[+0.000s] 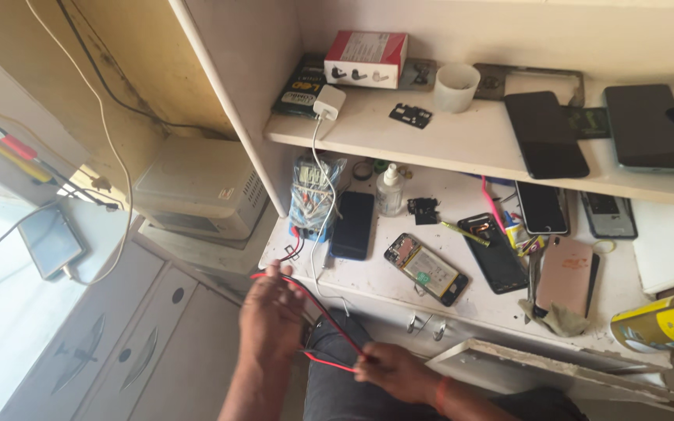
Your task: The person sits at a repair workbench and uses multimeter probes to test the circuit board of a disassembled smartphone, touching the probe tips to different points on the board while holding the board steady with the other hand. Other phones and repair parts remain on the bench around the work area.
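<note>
Cluttered shelf (pixel 462 144), red-and-white box (pixel 366 58)

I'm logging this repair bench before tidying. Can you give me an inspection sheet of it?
Surface: white bench top under a white shelf, both crowded.
Job's things: red and black test leads run from a blue multimeter.
Clutter: opened phone, black phone, small bottle, white cup, red and white box.
Grippers: left hand touches the leads; right hand pinches the red lead.
Cables: white charger with cord hanging down.
Surroundings: grey box unit, cabinet doors.
</note>
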The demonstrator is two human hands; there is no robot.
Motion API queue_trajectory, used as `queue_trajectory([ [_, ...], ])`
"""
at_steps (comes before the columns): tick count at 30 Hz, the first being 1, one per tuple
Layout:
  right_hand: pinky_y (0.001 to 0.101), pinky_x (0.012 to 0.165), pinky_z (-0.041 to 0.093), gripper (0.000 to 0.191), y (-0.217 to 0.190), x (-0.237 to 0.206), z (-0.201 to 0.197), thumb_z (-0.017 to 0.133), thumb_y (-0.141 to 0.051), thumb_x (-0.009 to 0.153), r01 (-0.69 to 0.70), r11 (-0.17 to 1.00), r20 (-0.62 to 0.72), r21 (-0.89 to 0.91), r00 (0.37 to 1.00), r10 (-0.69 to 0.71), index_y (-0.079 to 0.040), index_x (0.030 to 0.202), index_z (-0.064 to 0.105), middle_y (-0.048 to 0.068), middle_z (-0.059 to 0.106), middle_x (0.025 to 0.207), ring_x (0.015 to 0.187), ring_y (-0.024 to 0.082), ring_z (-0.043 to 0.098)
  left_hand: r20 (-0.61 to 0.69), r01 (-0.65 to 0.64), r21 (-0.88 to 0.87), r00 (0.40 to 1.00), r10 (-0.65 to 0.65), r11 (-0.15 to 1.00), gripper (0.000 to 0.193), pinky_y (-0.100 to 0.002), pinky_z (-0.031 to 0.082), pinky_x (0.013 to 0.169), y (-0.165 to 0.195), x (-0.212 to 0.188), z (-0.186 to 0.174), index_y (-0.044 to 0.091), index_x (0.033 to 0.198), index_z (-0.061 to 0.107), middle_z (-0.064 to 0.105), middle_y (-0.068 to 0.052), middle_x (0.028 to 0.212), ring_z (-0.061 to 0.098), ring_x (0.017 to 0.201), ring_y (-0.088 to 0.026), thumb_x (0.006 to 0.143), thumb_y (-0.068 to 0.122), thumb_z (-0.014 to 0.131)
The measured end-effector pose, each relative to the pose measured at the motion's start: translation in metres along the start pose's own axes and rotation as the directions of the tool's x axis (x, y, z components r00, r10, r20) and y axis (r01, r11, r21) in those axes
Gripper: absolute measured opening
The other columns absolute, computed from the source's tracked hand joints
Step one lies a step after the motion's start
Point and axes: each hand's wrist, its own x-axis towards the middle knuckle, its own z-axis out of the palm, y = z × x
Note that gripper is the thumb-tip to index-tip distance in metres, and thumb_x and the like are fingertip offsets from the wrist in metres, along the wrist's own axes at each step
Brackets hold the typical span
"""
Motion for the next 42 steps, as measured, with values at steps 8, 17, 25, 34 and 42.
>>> queue_trajectory([
  [8,0.0367,0.071,0.057,0.029,0.002,-0.099,-0.058,0.075,-0.031,0.09,-0.076,0.958,-0.359,-0.276,0.933,-0.03,-0.002,0.088,0.074,0.01,0.073,0.079,0.078,0.015,0.065,-0.053,-0.055,-0.05,0.997,0.053,0.997,0.019,-0.026,0.056,0.074,0.035,0.015,-0.009,0.008,0.117,0.062,0.068,0.0,0.102,0.064,0.083,-0.009,0.102,0.019,0.061],
  [17,0.0363,0.058,0.055,0.034,0.022,-0.186,-0.139,0.066,-0.038,0.088,-0.168,0.645,-0.484,-0.745,0.802,-0.35,-0.007,0.1,0.073,0.009,0.071,0.072,0.06,0.018,0.069,-0.219,0.003,-0.005,0.976,-0.004,1.0,0.014,-0.03,0.054,0.073,-0.003,0.018,-0.053,0.012,0.108,0.062,0.067,0.0,0.1,0.06,0.08,-0.01,0.1,0.024,0.062],
  [25,0.0317,0.046,0.037,0.04,-0.02,-0.166,-0.109,0.054,-0.038,0.1,0.225,0.575,-0.277,0.787,0.961,0.003,0.001,0.109,0.061,0.004,0.053,0.069,0.047,0.013,0.041,-0.132,0.648,0.31,0.755,-0.643,0.696,0.07,-0.041,0.052,0.076,-0.123,-0.088,-0.031,0.006,0.119,0.066,0.072,-0.011,0.098,0.066,0.085,-0.024,0.093,0.065,0.04],
  [34,0.0365,0.091,0.051,0.026,-0.065,-0.116,-0.063,0.062,-0.026,0.096,0.151,0.751,-0.303,0.643,0.95,0.068,-0.004,0.108,0.068,0.01,0.07,0.102,0.099,0.02,0.066,0.4,-0.138,0.899,0.644,-0.652,0.415,0.042,-0.034,0.055,0.085,-0.118,-0.144,0.042,0.003,0.113,0.073,0.076,-0.011,0.099,0.071,0.093,-0.017,0.094,0.04,0.069],
  [42,0.0297,0.085,0.057,0.027,-0.065,-0.131,-0.044,0.072,-0.026,0.092,0.119,0.899,-0.331,-0.421,0.903,-0.275,-0.007,0.11,0.078,0.006,0.075,0.103,0.094,0.016,0.073,0.498,-0.386,0.865,0.736,-0.459,0.319,0.019,-0.033,0.059,0.079,-0.15,-0.133,0.023,0.008,0.104,0.075,0.078,-0.01,0.093,0.078,0.089,-0.022,0.089,0.021,0.077],
])
